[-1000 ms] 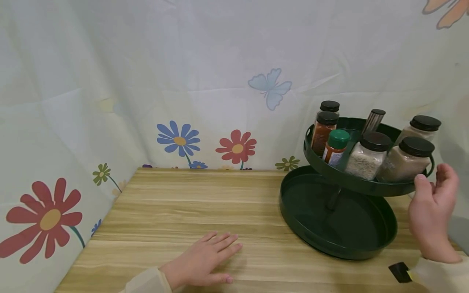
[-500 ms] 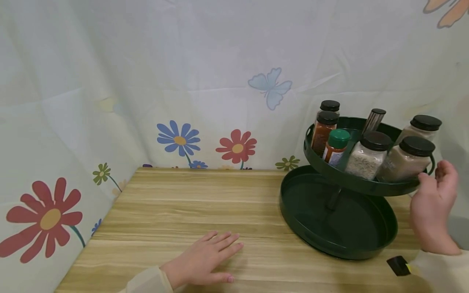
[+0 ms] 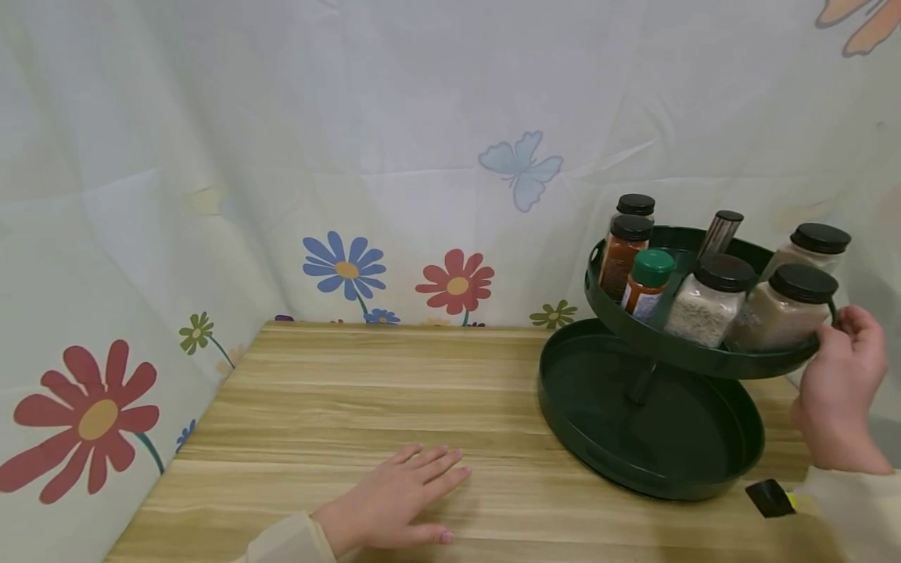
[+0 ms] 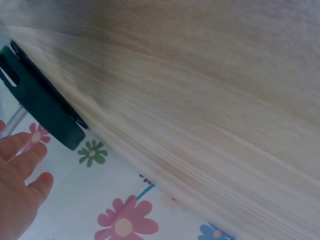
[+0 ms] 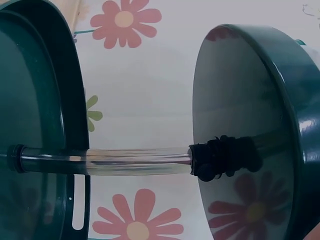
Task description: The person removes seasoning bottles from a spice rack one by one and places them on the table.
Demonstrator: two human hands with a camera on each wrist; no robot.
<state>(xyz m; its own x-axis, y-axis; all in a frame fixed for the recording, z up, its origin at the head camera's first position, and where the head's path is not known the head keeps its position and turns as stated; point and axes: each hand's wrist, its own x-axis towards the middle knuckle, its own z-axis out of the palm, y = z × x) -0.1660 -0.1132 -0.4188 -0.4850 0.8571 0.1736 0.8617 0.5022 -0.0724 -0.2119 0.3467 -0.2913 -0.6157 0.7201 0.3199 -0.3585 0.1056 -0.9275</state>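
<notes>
A dark green two-tier turntable rack stands on the right of the table, its upper tray raised on a metal post. My right hand grips the upper tray's right rim by its handle loop, thumb in front and fingers curled behind. Spice jars stand in that tray: a small one with a green lid, black-lidded ones with reddish contents at left, and square ones with pale contents at right. My left hand rests palm down on the table, fingers spread, holding nothing.
The wooden table runs from the front to a white curtain with printed flowers and butterflies, which hangs behind and along both sides. A black strap end sticks out from the right sleeve.
My right hand has moved slightly up and right along the upper tray's edge, and its fingers have closed on the rim. The left hand and the rack have hardly moved.
</notes>
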